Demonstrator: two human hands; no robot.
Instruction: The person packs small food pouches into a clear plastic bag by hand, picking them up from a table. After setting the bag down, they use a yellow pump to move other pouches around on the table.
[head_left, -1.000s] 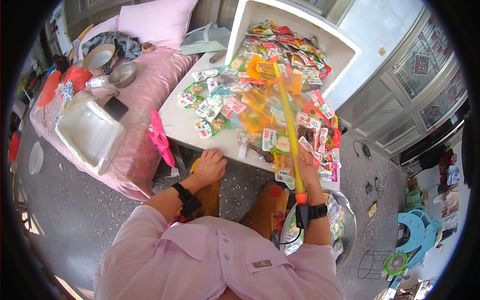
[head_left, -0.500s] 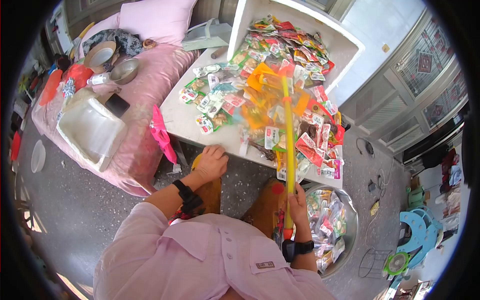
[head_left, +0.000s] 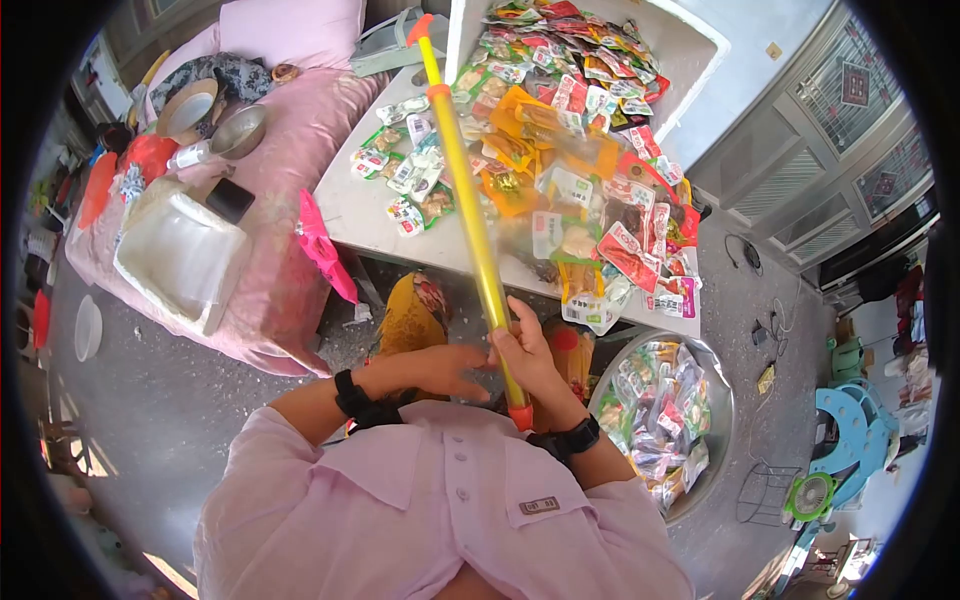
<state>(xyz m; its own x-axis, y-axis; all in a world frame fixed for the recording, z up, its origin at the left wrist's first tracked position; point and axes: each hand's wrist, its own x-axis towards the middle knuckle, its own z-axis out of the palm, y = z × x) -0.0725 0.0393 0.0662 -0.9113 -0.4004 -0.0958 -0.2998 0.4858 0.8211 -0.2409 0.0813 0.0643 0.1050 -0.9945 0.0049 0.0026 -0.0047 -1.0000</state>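
Note:
A long yellow stick with orange ends and a hooked orange tip slants up over the table. My right hand is closed around its lower part, thumb along the shaft. My left hand is just left of the stick's lower end, its fingers stretched toward it and holding nothing. Beyond the stick lies a spread of snack packets, with orange packets in the middle, red packets on the right and green-and-white packets on the left.
The packets lie on a white table, with more in a white foam box behind. A metal basin of packets stands on the floor at right. Left is a pink bed with a foam tray; a pink bag hangs by the table.
The stick has swung left, and its tip now points to the table's back left. My right hand has moved up and left with it; my left hand has come off my knee toward the stick.

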